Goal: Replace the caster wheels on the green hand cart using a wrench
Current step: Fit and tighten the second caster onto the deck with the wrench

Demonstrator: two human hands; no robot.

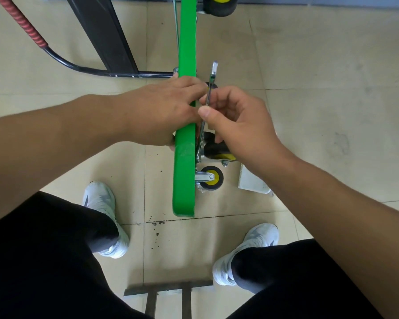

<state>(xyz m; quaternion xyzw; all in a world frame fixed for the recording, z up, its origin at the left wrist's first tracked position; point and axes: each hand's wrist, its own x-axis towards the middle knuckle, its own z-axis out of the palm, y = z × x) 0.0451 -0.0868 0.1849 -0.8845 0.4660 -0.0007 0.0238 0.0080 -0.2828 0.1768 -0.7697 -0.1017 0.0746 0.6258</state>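
The green hand cart (186, 185) stands on its edge on the tiled floor, its deck seen end-on as a long green strip. My left hand (161, 111) lies over the top of that edge, fingers wrapped across it. My right hand (236, 120) pinches a slim metal wrench (211, 84) between thumb and fingers; the wrench's lower end reaches down to the mounting of a caster wheel (217, 149) with a yellow hub, partly hidden under my hand. A second, smaller caster (211, 178) is fixed lower on the same side. Another yellow-hubbed wheel (220, 4) shows at the top.
The cart's black handle with a red grip (21, 21) runs off to the upper left beside a black panel (101, 33). A white block (251, 180) lies on the floor right of the casters. My two white shoes flank the cart; a metal frame (168, 293) sits below.
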